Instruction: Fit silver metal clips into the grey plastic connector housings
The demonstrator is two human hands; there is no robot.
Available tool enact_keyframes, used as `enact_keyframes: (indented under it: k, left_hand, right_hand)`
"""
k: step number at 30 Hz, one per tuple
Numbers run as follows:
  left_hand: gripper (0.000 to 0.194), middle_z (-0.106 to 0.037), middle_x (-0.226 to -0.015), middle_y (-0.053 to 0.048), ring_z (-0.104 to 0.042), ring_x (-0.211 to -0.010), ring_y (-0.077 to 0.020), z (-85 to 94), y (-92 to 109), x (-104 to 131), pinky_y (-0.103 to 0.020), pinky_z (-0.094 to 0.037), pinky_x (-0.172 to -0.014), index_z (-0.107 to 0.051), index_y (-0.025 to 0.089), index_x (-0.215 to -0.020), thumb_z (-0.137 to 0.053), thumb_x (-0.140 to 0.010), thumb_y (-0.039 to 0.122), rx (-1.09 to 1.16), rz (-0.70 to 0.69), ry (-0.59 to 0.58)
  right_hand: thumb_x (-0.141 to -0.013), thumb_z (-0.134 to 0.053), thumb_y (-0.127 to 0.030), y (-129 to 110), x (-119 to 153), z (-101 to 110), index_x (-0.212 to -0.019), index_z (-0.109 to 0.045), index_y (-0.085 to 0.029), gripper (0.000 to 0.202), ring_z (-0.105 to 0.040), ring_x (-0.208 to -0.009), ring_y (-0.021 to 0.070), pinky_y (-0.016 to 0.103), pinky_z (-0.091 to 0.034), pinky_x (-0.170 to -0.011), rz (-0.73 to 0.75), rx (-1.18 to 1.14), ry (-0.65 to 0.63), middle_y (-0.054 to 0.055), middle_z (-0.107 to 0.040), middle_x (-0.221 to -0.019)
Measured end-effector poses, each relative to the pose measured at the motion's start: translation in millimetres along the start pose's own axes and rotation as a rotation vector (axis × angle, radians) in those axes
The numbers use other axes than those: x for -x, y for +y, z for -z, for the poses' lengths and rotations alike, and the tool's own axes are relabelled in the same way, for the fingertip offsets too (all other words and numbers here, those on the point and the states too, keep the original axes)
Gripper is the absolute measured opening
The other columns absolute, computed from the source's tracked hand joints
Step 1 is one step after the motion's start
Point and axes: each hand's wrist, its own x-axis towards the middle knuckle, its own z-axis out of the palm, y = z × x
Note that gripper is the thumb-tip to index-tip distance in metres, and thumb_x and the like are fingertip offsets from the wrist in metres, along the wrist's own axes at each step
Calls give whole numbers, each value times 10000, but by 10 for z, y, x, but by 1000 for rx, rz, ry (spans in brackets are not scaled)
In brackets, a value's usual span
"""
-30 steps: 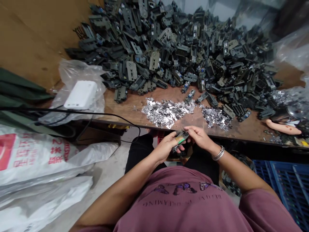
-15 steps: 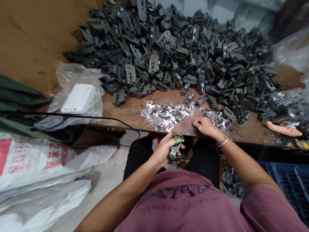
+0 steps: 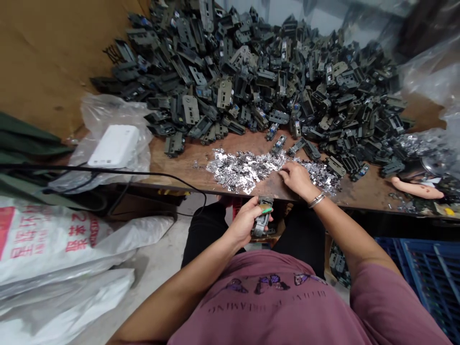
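My left hand [image 3: 245,221] is closed around a dark grey plastic housing [image 3: 263,221], held in front of the table edge above my lap. A bright green strip [image 3: 266,210] shows at the thumb; I cannot tell what it is. My right hand [image 3: 296,178] rests low over the table, at the right side of a pile of small shiny metal pieces [image 3: 239,168]. Its fingers are bent, with thumb and forefinger close together at the pile. Anything between them is too small to make out. A second heap of metal pieces [image 3: 321,176] lies just beyond this hand.
A large mound of similar grey housings [image 3: 251,81] covers the back of the wooden table [image 3: 190,160]. To the left, a white box-shaped device [image 3: 114,146] lies on clear plastic, with a black cable [image 3: 158,174] crossing in front. Blue crates [image 3: 427,268] stand at lower right.
My right hand has shifted left and a little away from me, up to the shiny pile. My left hand keeps hold of the housing, almost unmoved. The view has shifted slightly.
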Motion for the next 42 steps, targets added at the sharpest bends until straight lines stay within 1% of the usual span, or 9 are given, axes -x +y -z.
enact_keyframes:
  k: [4, 9, 15, 23, 30, 32, 35, 38, 42]
  left_hand:
    - [286, -648, -798, -8, -605, -588, -110, 49, -5, 15, -185, -466, -407, -568, 172, -875, -725, -671, 297, -26, -1, 21]
    - [309, -649, -809, -5, -610, -591, -115, 113, 6, 10, -188, -464, -399, -572, 174, -911, -729, -671, 289, -19, -13, 40]
    - [317, -639, -786, 0, -619, -571, -120, 62, -1, -1, -193, -460, -397, -580, 172, -924, -720, -666, 292, -37, -9, 32]
    - [343, -638, -849, -9, -625, -621, -124, 66, 22, 3, -189, -463, -415, -592, 184, -996, -695, -681, 273, -30, -38, 42]
    - [355, -637, -844, -10, -606, -659, -122, -8, 44, 8, -199, -461, -501, -603, 180, -984, -690, -641, 212, -33, -66, 2]
    - [358, -649, -852, -12, -606, -722, -128, -31, 34, 1, -215, -483, -594, -611, 174, -976, -681, -624, 170, -37, -115, -25]
    - [347, -654, -883, -12, -602, -827, -141, -40, -2, -9, -235, -484, -723, -601, 166, -959, -662, -619, 134, -67, -194, -50]
    - [312, -624, -870, 2, -579, -815, -136, -19, -42, -8, -243, -463, -735, -570, 167, -948, -648, -646, 142, -159, -262, -35]
    - [278, -592, -860, 10, -553, -787, -135, 9, -69, 0, -264, -453, -740, -526, 171, -931, -654, -685, 177, -354, -357, 18]
  right_hand:
    - [-920, -512, -234, -68, -1, 26, -920, -718, -176, 214, -622, -923, 217, 290, -442, -790, 39, 74, -61, 107, -697, -991]
    - [-886, -545, -194, 1, 244, 114, -965, -747, -186, 217, -634, -865, 196, 284, -452, -801, 145, 5, -134, 74, -717, -931]
    - [-933, -544, -310, -28, 360, 110, -965, -760, -196, 247, -637, -829, 197, 283, -453, -736, 124, 76, -147, 80, -708, -915]
    - [-864, -513, -206, -17, 368, 159, -806, -684, -159, 187, -616, -741, 196, 288, -435, -691, 121, 13, 87, 88, -679, -800]
    - [-767, -617, -280, -215, 569, 150, -656, -561, -197, 150, -497, -511, 111, 235, -391, -509, -5, -663, 63, -17, -580, -593]
    - [-771, -641, -290, -357, 701, 134, -749, -578, -200, 112, -506, -513, 103, 223, -398, -487, 36, -800, 81, -22, -601, -640]
    - [-814, -647, -246, -539, 863, 118, -843, -618, -204, 59, -593, -610, 120, 240, -479, -570, 180, -798, 168, 3, -666, -741]
    - [-868, -600, -168, -622, 922, 101, -833, -646, -208, 70, -665, -777, 146, 278, -537, -724, 347, -709, 261, 29, -706, -826]
    - [-884, -612, -143, -630, 914, 73, -876, -670, -206, 86, -681, -793, 146, 277, -561, -736, 423, -658, 341, 35, -722, -844]
